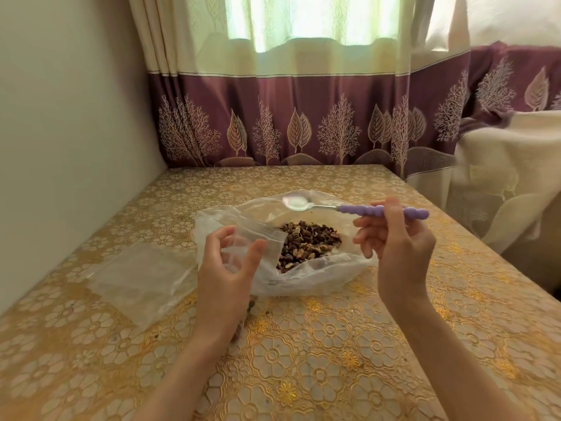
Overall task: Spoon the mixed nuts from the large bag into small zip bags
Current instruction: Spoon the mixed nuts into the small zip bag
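A large clear plastic bag (321, 273) lies open in the middle of the table, with mixed nuts (306, 244) showing in its mouth. My left hand (227, 268) holds a small clear zip bag (261, 241) upright at the large bag's left side. My right hand (400, 247) grips the purple beaded handle of a metal spoon (358, 208). The spoon's bowl is empty and hovers over the far edge of the large bag, above the nuts.
A stack of flat empty zip bags (139, 281) lies on the table to the left. The table (334, 344) has a gold floral cover and meets a wall on the left and a purple curtain (303, 123) behind. A cream-draped seat (510, 177) stands at the right.
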Tool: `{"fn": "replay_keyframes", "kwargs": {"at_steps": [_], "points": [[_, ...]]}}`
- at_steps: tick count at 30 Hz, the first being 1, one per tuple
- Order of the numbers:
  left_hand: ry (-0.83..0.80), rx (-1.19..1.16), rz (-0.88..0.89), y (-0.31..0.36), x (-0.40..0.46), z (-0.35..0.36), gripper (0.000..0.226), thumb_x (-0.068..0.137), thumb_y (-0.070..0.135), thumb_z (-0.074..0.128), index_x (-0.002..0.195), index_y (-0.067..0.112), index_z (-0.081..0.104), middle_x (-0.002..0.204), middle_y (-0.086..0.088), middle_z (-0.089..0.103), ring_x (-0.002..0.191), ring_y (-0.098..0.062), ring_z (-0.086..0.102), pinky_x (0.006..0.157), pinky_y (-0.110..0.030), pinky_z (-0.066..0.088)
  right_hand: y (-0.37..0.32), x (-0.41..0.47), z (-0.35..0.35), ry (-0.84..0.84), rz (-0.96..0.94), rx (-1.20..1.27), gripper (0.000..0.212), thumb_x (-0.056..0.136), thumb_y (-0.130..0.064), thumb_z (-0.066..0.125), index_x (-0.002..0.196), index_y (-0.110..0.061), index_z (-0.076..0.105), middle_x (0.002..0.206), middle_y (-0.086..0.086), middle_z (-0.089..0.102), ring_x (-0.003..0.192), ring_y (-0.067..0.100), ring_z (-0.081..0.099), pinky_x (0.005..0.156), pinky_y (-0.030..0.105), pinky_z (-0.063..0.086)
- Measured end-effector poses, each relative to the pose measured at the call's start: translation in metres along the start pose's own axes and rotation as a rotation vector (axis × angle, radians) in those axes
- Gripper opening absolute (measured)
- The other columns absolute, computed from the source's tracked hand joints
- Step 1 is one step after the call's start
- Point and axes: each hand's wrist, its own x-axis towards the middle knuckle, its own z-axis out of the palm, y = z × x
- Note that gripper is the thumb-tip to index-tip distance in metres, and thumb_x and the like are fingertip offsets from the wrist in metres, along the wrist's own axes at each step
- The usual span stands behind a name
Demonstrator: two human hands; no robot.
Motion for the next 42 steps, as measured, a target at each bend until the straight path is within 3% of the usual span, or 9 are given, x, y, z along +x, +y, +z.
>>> {"fn": "replay_keyframes", "kwargs": {"at_steps": [6, 10, 16, 21, 25, 27, 33, 37, 42], "points": [[-0.01, -0.001, 0.012, 0.0, -0.001, -0.001, 0.043, 0.075, 0.059, 0.058, 0.111, 0.045, 0.039, 0.108, 0.031, 0.046, 0.098, 0.027, 0.041, 0.077, -0.007, 0.033, 0.012, 0.01, -0.02, 0.091, -0.105, -0.48, 0.047, 0.1, -0.036, 0.042, 0.06, -0.025, 0.064, 0.057, -0.001, 0.069, 0.044, 0.012, 0.06, 0.051, 0.027, 0.047], [-0.012, -0.007, 0.009, 0.001, -0.001, -0.002, 0.04, 0.074, 0.057, 0.059, 0.108, 0.046, 0.041, 0.109, 0.029, 0.048, 0.096, 0.028, 0.042, 0.073, 0.003, 0.034, 0.017, 0.012, -0.027, 0.081, -0.244, -0.67, 0.041, 0.097, -0.037, 0.044, 0.066, -0.015, 0.058, 0.057, -0.015, 0.064, 0.045, 0.004, 0.06, 0.049, 0.013, 0.046], [-0.003, -0.012, 0.03, 0.0, 0.0, -0.002, 0.044, 0.076, 0.053, 0.061, 0.113, 0.038, 0.043, 0.109, 0.025, 0.049, 0.093, 0.029, 0.042, 0.071, 0.008, 0.032, 0.025, 0.011, -0.029, 0.047, -0.281, -0.782, 0.038, 0.095, -0.026, 0.051, 0.066, -0.006, 0.062, 0.055, -0.017, 0.059, 0.054, 0.007, 0.062, 0.051, 0.016, 0.045], [-0.002, -0.012, 0.037, 0.001, -0.001, -0.003, 0.038, 0.075, 0.053, 0.061, 0.108, 0.043, 0.043, 0.107, 0.023, 0.05, 0.09, 0.027, 0.045, 0.068, 0.007, 0.033, 0.032, 0.008, -0.027, 0.037, -0.146, -0.701, 0.031, 0.094, -0.025, 0.056, 0.065, -0.018, 0.062, 0.062, -0.015, 0.066, 0.045, 0.003, 0.06, 0.05, 0.009, 0.043], [0.004, -0.005, 0.054, 0.0, 0.0, -0.003, 0.041, 0.077, 0.051, 0.061, 0.111, 0.037, 0.044, 0.107, 0.02, 0.052, 0.091, 0.023, 0.047, 0.069, 0.005, 0.034, 0.036, 0.008, -0.029, 0.028, 0.088, -0.617, 0.03, 0.093, -0.03, 0.056, 0.075, -0.011, 0.072, 0.073, -0.006, 0.073, 0.048, 0.011, 0.065, 0.056, 0.027, 0.049], [-0.004, 0.005, 0.06, -0.001, 0.001, -0.003, 0.042, 0.078, 0.051, 0.06, 0.113, 0.035, 0.044, 0.108, 0.019, 0.053, 0.092, 0.021, 0.048, 0.07, 0.004, 0.035, 0.036, 0.01, -0.031, 0.025, 0.194, -0.538, 0.029, 0.093, -0.029, 0.058, 0.074, -0.014, 0.074, 0.075, -0.002, 0.074, 0.05, 0.014, 0.065, 0.052, 0.027, 0.045], [-0.009, 0.009, 0.057, 0.001, 0.001, -0.003, 0.044, 0.074, 0.056, 0.058, 0.111, 0.039, 0.043, 0.108, 0.019, 0.052, 0.089, 0.02, 0.048, 0.068, 0.003, 0.036, 0.029, 0.012, -0.029, 0.149, 0.253, -0.34, 0.051, 0.097, -0.021, 0.05, 0.052, -0.032, 0.072, 0.066, 0.006, 0.072, 0.045, 0.013, 0.055, 0.044, 0.024, 0.037], [-0.047, 0.015, 0.046, 0.003, 0.0, -0.003, 0.039, 0.069, 0.062, 0.058, 0.102, 0.048, 0.041, 0.106, 0.022, 0.049, 0.087, 0.02, 0.049, 0.068, 0.001, 0.039, 0.024, 0.012, -0.025, 0.129, 0.288, -0.201, 0.053, 0.098, -0.018, 0.047, 0.049, -0.014, 0.068, 0.071, 0.012, 0.073, 0.04, 0.009, 0.049, 0.035, 0.017, 0.032], [-0.079, 0.052, 0.051, 0.002, -0.001, -0.002, 0.041, 0.07, 0.063, 0.058, 0.103, 0.052, 0.038, 0.103, 0.031, 0.044, 0.089, 0.03, 0.041, 0.067, 0.005, 0.035, 0.009, 0.007, -0.013, 0.067, 0.278, -0.024, 0.039, 0.098, -0.017, 0.047, 0.064, -0.006, 0.063, 0.066, 0.009, 0.072, 0.04, 0.008, 0.047, 0.035, 0.016, 0.028]]}}
